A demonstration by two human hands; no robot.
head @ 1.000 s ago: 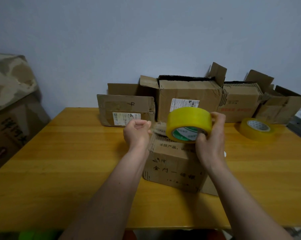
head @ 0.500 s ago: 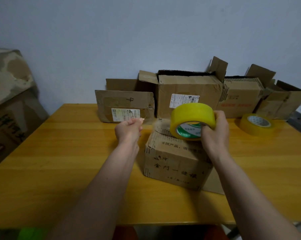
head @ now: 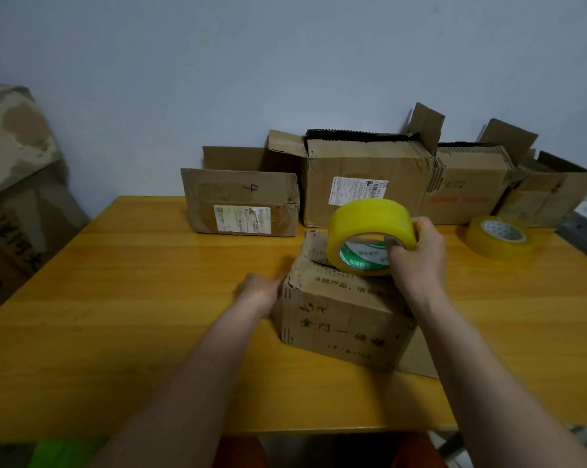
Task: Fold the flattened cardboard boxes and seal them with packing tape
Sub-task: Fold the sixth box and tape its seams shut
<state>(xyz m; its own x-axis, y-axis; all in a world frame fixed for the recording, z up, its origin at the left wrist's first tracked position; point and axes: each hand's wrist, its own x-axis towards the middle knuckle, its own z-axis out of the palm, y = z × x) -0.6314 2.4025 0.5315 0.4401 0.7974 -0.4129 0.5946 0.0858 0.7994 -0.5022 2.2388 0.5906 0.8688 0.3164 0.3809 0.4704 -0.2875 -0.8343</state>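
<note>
One tape roll [head: 369, 236] gripped, box [head: 342, 319] beneath

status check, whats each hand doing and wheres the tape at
Right hand grips yellow tape roll above small box. Left hand against box's left side, fingers hidden. Spare roll far right, nothing in the way.

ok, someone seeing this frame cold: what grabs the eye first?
The bright yellow tape roll, gripped by the right hand just above the box at table centre. The left hand rests against that box's left side. Behind, a row of worn boxes lines the wall, with a second roll lying flat at far right.
</note>
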